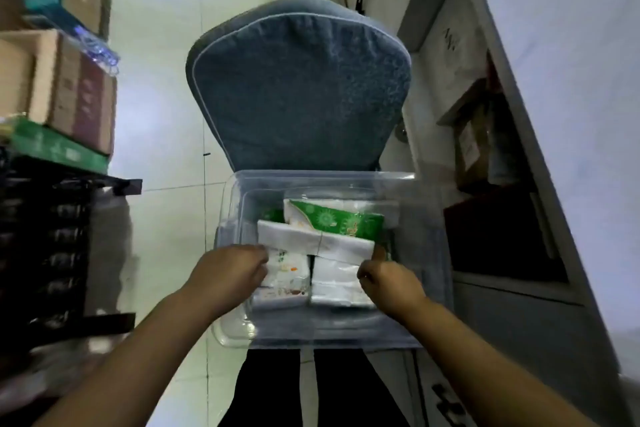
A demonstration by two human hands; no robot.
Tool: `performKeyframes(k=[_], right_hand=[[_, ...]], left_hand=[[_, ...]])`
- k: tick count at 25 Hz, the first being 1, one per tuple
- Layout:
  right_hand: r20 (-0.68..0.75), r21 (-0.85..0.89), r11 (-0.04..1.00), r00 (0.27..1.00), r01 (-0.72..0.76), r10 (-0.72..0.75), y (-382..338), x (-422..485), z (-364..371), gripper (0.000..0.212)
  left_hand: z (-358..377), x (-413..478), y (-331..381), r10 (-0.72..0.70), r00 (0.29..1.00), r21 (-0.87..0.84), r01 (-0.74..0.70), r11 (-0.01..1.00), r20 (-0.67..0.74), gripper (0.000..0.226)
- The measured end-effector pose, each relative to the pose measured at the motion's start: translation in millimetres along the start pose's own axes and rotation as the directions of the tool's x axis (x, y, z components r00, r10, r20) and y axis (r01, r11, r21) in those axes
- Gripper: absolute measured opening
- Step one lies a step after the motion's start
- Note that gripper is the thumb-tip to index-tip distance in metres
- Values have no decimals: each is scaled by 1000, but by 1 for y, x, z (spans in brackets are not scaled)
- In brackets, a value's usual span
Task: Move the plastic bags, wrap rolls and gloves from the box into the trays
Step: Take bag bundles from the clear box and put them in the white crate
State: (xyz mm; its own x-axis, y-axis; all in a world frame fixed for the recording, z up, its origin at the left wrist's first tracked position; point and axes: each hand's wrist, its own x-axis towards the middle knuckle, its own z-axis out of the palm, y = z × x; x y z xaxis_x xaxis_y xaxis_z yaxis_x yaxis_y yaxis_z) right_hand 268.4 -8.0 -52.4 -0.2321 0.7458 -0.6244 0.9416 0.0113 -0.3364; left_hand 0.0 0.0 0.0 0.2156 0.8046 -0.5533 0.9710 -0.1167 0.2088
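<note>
A clear plastic box rests on the front of a blue cushioned chair, close to my legs. Inside lie a long white pack set crosswise, a green printed pack behind it, and two white packs beneath. My left hand grips the left end of the long white pack. My right hand grips its right end. The fingertips of both hands are hidden behind the pack. No tray is in view.
The blue chair cushion fills the middle ahead. Stacked cardboard boxes and a green carton sit on a dark rack at left. A grey cabinet with open shelves stands at right. Pale floor tiles lie between.
</note>
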Motion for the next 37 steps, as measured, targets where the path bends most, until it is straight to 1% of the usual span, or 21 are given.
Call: performKeyframes(k=[1,2,5,7,9,13,15,17,20,22,23,25,26,27,28,30,32,34,35,36,37], right_hand=[[15,-19,1000,1000,2,-2,7,16,2,21],[21,-27,1000,1000,1,-1,13,32,4,22],[34,-92,996,999,15,-12,26,87,17,30],[50,-123,990,997,70,-64,27,116,32,44],[43,-176,975,990,138,-132,26,141,50,51],[18,-242,957,986,163,-163,17,166,81,39],[-8,-294,943,986,154,-164,17,166,90,38],[-54,-256,959,989,123,-141,16,163,96,35],[-85,-160,980,988,117,-132,5,147,91,24],[-124,-160,969,970,188,-209,-2,129,75,12],[-148,-182,955,954,234,-262,-5,120,65,7],[-180,-231,921,916,314,-358,-10,101,41,12],[-181,-249,903,899,350,-398,-12,93,30,13],[-176,-265,886,885,380,-432,-14,88,20,14],[-167,-277,876,878,396,-449,-16,84,10,13],[-192,-281,866,859,415,-474,-14,84,-2,11],[-279,-189,902,859,389,-429,-5,96,-5,19],[-369,30,964,899,264,-235,8,119,-1,29],[-343,87,980,929,181,-141,14,134,3,30],[-272,69,992,959,109,-86,19,148,10,31],[-190,14,997,979,80,-76,22,158,19,33]], left_hand=[[8,7,3,-22,1000,-27,23,999,10,21],[16,14,5,-44,999,-87,42,995,-22,20],[40,28,11,-106,992,-157,94,983,-73,23],[60,31,7,-145,985,-225,122,967,-91,26],[81,32,4,-175,983,-277,153,949,-53,27],[111,33,-7,-180,983,-316,177,932,20,27],[116,35,-10,-176,984,-312,166,936,-6,25],[119,37,-13,-183,982,-318,162,934,-37,24],[114,42,-14,-172,983,-267,147,952,-71,25],[104,49,-11,-138,985,-184,117,976,-101,30],[96,55,-8,-100,988,-132,84,988,-118,38],[80,67,0,28,978,-35,-36,999,-206,58],[72,74,5,101,970,21,-99,995,-223,61],[65,80,10,150,969,59,-141,988,-198,58],[58,85,14,153,979,73,-144,987,-137,48],[50,93,19,44,997,21,-43,999,-61,25],[49,92,14,-55,996,-4,55,998,-71,17],[45,87,2,-134,988,76,140,987,-83,11],[43,84,-5,-175,980,105,185,977,-96,10],[42,81,-13,-217,971,113,228,967,-105,8],[41,79,-20,-261,959,101,272,957,-107,7]])
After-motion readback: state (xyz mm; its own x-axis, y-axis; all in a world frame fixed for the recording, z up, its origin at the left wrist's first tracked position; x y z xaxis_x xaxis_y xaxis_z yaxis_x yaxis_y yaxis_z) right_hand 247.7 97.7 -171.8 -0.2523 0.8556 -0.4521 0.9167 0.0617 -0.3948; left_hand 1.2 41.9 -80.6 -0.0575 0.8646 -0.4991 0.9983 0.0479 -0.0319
